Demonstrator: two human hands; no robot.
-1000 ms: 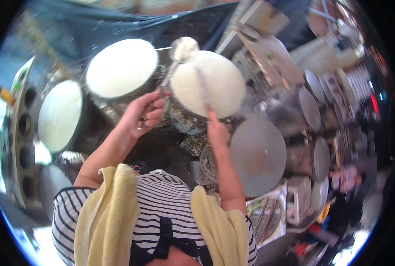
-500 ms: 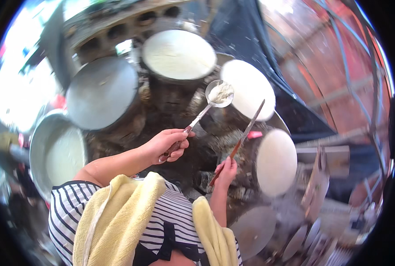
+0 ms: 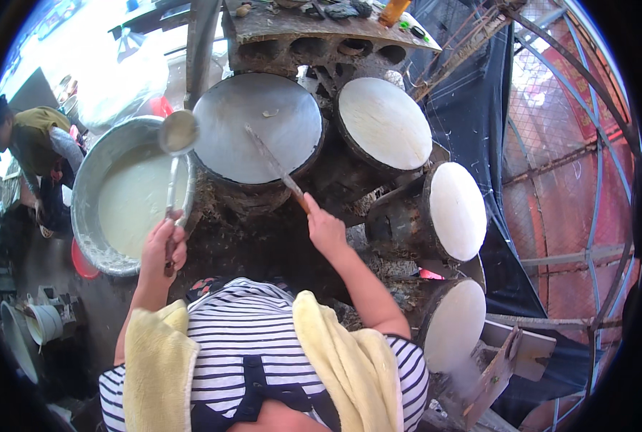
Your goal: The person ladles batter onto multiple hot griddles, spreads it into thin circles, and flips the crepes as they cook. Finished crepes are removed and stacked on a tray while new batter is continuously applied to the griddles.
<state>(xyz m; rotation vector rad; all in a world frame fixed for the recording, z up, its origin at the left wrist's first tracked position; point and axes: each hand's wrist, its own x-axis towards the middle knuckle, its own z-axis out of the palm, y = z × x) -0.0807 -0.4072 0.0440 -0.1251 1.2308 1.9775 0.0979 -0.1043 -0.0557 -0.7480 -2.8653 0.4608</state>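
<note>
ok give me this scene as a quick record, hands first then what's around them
left hand: holds ladle by its handle
right hand: holds long blade, tip at grey griddle
grey griddle: one small pale scrap
tub: left of griddle, pale mixture inside
other griddles: three, white-topped

An orange object [image 3: 394, 12] and green bits [image 3: 417, 32] sit near the holed desk's [image 3: 278, 27] right edge, dark lumps [image 3: 341, 10] to their left; beyond that edge hangs black sheeting [image 3: 490, 93]. Off its left edge, a person [image 3: 36, 140] stoops.
</note>
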